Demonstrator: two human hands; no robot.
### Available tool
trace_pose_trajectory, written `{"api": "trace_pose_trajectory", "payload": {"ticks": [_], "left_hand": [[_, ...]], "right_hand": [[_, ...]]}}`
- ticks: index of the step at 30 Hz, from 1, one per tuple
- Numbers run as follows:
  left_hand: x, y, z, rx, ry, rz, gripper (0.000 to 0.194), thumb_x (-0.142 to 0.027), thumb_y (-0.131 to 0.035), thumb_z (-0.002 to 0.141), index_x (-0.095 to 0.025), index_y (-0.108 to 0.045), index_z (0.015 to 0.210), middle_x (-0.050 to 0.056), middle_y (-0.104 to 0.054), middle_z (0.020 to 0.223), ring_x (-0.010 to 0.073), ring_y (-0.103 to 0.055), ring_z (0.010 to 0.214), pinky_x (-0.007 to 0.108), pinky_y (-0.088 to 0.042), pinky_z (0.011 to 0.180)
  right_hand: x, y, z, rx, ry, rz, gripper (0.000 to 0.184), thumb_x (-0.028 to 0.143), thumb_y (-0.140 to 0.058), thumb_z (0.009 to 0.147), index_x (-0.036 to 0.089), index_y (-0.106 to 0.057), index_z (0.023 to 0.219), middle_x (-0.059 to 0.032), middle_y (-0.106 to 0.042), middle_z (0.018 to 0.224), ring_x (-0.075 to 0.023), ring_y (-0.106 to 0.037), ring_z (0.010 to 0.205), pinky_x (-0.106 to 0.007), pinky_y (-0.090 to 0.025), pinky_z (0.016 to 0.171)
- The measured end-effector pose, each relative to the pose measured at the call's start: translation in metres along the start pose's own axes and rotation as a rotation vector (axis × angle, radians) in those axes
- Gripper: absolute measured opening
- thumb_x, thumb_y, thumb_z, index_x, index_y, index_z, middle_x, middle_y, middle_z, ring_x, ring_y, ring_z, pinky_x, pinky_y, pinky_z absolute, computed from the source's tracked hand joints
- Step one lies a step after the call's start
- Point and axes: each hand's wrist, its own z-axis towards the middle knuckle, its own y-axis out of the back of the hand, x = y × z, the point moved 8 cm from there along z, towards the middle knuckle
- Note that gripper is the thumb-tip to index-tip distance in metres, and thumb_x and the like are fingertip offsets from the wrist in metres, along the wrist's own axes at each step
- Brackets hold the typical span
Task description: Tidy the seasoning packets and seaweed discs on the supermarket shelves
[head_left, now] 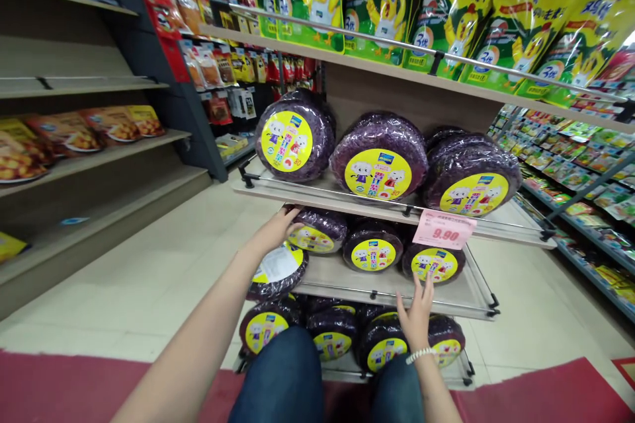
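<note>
Round purple packs with yellow labels fill a three-tier shelf rack (347,274). My left hand (274,231) reaches to the middle tier, fingers stretched out against the leftmost pack (320,232). Another pack (275,272) sits tilted at the shelf's left end, just under my wrist. My right hand (417,314), with a white bead bracelet, has its fingers spread at the middle tier's front edge, below the right-hand pack (435,263). It holds nothing. More packs lie on the top tier (380,158) and the bottom tier (265,329).
A pink price tag (445,228) reading 9.90 hangs on the top tier's rail. Yellow chicken-print bags (381,0) line the shelf above. My knees in jeans (282,377) are close to the rack. Aisle shelves stand left (89,158) and right (585,165); a red mat (49,383) lies underfoot.
</note>
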Motion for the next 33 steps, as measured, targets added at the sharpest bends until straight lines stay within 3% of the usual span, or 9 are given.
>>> {"api": "trace_pose_trajectory", "payload": {"ticks": [4, 9, 13, 16, 18, 21, 23, 25, 33], "left_hand": [[-0.011, -0.007, 0.001, -0.099, 0.008, -0.005, 0.058, -0.043, -0.041, 0.098, -0.015, -0.039, 0.149, 0.02, -0.047, 0.137, 0.0345, -0.044, 0.134, 0.052, -0.039, 0.112], [-0.028, -0.004, -0.01, -0.183, -0.024, -0.158, 0.071, -0.052, -0.046, 0.095, -0.01, -0.033, 0.15, 0.02, -0.047, 0.144, 0.0316, -0.042, 0.138, 0.049, -0.033, 0.118], [-0.019, 0.005, -0.045, -0.261, 0.097, -0.324, 0.074, -0.054, -0.047, 0.093, -0.011, -0.032, 0.151, 0.019, -0.04, 0.152, 0.0282, -0.038, 0.143, 0.047, -0.028, 0.122], [0.019, 0.017, -0.105, -0.524, 0.45, -0.225, 0.074, -0.052, -0.057, 0.087, -0.01, -0.04, 0.146, 0.022, -0.036, 0.153, 0.032, -0.027, 0.148, 0.051, -0.021, 0.123], [0.051, 0.012, -0.158, -0.652, 0.861, -0.18, 0.094, -0.051, -0.074, 0.074, -0.005, -0.037, 0.146, 0.029, -0.034, 0.152, 0.0401, -0.024, 0.148, 0.06, -0.02, 0.121], [0.074, -0.042, -0.207, -0.492, 1.318, -0.72, 0.085, -0.042, -0.083, 0.066, -0.002, -0.052, 0.133, 0.029, -0.058, 0.127, 0.0411, -0.056, 0.123, 0.056, -0.049, 0.102], [0.062, -0.069, -0.211, -0.386, 1.363, -1.116, 0.059, -0.037, -0.081, 0.071, -0.004, -0.064, 0.116, 0.022, -0.069, 0.105, 0.0299, -0.07, 0.092, 0.041, -0.061, 0.079], [0.053, -0.066, -0.213, -0.444, 1.34, -1.209, 0.052, -0.034, -0.083, 0.07, -0.005, -0.067, 0.11, 0.017, -0.072, 0.099, 0.0234, -0.071, 0.078, 0.035, -0.062, 0.07], [0.033, 0.05, -0.255, -0.705, 1.164, -0.484, 0.066, -0.061, -0.08, 0.062, -0.018, -0.071, 0.111, 0.012, -0.073, 0.108, 0.0348, -0.065, 0.11, 0.055, -0.048, 0.104]], "right_hand": [[0.061, -0.018, 0.024, 0.084, 0.124, 0.115, 0.055, 0.034, -0.05, 0.097, 0.017, -0.037, 0.148, -0.0175, -0.016, 0.161, -0.0321, -0.015, 0.15, -0.059, -0.029, 0.116], [0.195, -0.083, 0.105, 0.431, 0.323, 0.229, 0.075, 0.042, -0.068, 0.086, 0.016, -0.036, 0.15, -0.0141, -0.037, 0.153, -0.0268, -0.028, 0.145, -0.042, -0.03, 0.12], [0.252, -0.132, 0.148, 0.607, 0.284, -0.097, 0.1, 0.033, -0.087, 0.066, 0.009, -0.036, 0.149, -0.0245, -0.043, 0.145, -0.0418, -0.039, 0.134, -0.061, -0.032, 0.112], [0.257, -0.142, 0.16, 0.625, 0.187, -0.171, 0.068, 0.018, -0.079, 0.073, 0.01, -0.051, 0.134, -0.02, -0.059, 0.123, -0.038, -0.052, 0.12, -0.064, -0.04, 0.101], [0.253, -0.142, 0.16, 0.626, 0.171, -0.153, 0.062, 0.015, -0.079, 0.072, 0.01, -0.054, 0.129, -0.0173, -0.062, 0.117, -0.0343, -0.056, 0.114, -0.058, -0.046, 0.098], [0.243, -0.139, 0.155, 0.615, 0.177, -0.139, 0.072, 0.023, -0.084, 0.071, 0.013, -0.051, 0.134, -0.0165, -0.058, 0.123, -0.0323, -0.055, 0.115, -0.049, -0.048, 0.098], [0.234, -0.136, 0.151, 0.58, 0.148, -0.115, 0.075, 0.033, -0.083, 0.073, 0.014, -0.048, 0.137, -0.0176, -0.053, 0.131, -0.0326, -0.053, 0.118, -0.046, -0.049, 0.097], [0.228, -0.135, 0.147, 0.536, 0.106, -0.056, 0.073, 0.041, -0.078, 0.079, 0.014, -0.046, 0.139, -0.0189, -0.047, 0.138, -0.0328, -0.051, 0.12, -0.043, -0.05, 0.094], [0.222, -0.173, 0.122, 0.584, 0.027, 0.036, 0.076, 0.052, -0.066, 0.087, 0.003, -0.042, 0.141, -0.026, -0.041, 0.144, -0.0346, -0.049, 0.122, -0.041, -0.049, 0.097]]}}
